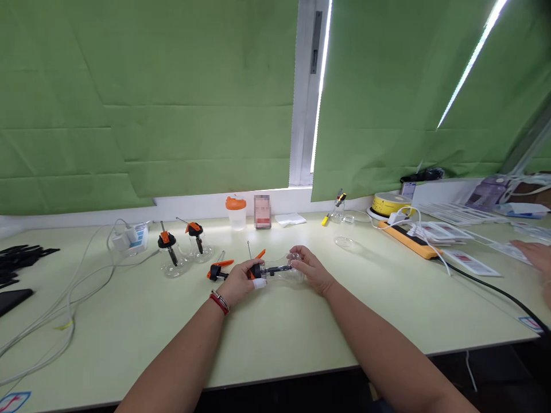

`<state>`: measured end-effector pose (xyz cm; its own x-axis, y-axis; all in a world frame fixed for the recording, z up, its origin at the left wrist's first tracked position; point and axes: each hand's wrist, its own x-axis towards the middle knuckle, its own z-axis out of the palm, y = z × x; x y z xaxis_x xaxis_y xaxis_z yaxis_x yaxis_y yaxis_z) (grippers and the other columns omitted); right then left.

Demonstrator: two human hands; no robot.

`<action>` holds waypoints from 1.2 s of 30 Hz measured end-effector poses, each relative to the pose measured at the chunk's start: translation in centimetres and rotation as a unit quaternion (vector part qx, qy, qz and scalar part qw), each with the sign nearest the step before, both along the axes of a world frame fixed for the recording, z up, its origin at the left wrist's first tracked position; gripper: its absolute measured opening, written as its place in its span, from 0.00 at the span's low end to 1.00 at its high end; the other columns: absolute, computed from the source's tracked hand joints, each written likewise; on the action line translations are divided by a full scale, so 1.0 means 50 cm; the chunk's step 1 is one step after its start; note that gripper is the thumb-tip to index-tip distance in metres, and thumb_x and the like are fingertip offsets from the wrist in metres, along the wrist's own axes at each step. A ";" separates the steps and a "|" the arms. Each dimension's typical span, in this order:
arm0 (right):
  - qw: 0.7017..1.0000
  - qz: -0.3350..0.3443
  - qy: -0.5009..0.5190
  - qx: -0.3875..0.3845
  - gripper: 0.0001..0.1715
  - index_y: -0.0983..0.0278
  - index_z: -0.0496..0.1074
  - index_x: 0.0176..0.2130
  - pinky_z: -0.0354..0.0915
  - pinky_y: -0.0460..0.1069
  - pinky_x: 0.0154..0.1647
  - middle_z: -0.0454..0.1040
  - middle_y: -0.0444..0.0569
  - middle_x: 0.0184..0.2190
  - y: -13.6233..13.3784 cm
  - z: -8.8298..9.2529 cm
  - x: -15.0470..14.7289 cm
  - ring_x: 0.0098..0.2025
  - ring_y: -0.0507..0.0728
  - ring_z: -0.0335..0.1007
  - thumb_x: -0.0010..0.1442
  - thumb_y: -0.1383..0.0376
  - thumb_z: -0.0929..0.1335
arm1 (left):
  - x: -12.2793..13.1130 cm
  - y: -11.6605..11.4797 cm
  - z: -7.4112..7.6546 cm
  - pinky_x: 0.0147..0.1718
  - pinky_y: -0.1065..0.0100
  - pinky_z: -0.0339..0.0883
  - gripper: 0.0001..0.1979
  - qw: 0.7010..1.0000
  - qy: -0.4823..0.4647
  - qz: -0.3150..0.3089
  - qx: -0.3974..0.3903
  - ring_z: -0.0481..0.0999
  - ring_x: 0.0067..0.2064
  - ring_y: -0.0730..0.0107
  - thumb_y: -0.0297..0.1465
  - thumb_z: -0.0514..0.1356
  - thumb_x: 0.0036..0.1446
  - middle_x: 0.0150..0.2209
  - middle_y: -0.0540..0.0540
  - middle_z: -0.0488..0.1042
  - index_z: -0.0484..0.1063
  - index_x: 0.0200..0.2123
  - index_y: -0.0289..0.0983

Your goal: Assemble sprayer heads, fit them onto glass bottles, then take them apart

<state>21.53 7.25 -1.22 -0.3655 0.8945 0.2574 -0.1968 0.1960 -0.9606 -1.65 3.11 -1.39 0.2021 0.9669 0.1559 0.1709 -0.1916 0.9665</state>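
Lying on its side between my hands is a clear bottle with a black-and-orange top, a thin metal rod and a dark tube inside. My left hand is closed around its top end; a white wrap covers one finger. The fingers of my right hand are curled round the rounded base. Just left of my left hand lies another black-and-orange top, its lower part hidden by the hand. Farther left, two similar bottles stand upright with their tops on.
Behind stand an orange-lidded cup and a small card stand. A clear disc, a small jar of tools, an orange power strip and cards are to the right. Another person's hand reaches in there. Cables cross the left.
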 end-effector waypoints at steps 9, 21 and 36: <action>1.000 0.017 0.012 -0.016 0.19 0.59 0.68 0.41 0.62 0.50 0.42 0.72 0.47 0.39 0.002 -0.005 0.000 0.39 0.54 0.67 0.48 0.58 0.71 | -0.008 0.005 -0.007 0.41 0.63 0.68 0.29 1.000 0.003 0.002 -0.003 0.73 0.38 0.65 0.34 0.68 0.39 0.39 0.44 0.75 0.70 0.48 0.37; 0.996 -0.013 -0.032 -0.082 0.23 0.61 0.70 0.40 0.66 0.50 0.31 0.70 0.48 0.32 0.014 -0.015 -0.012 0.28 0.52 0.66 0.54 0.47 0.64 | -0.001 0.000 -0.001 0.39 0.65 0.67 0.28 1.000 0.010 -0.001 -0.006 0.73 0.38 0.66 0.31 0.68 0.38 0.37 0.45 0.74 0.70 0.47 0.35; 0.990 0.118 0.010 -0.083 0.25 0.58 0.65 0.45 0.64 0.58 0.48 0.67 0.51 0.48 0.008 0.002 0.034 0.49 0.60 0.67 0.47 0.61 0.73 | -0.001 -0.007 0.010 0.39 0.66 0.68 0.27 1.000 -0.012 -0.024 -0.016 0.73 0.38 0.67 0.30 0.68 0.39 0.38 0.44 0.75 0.70 0.47 0.35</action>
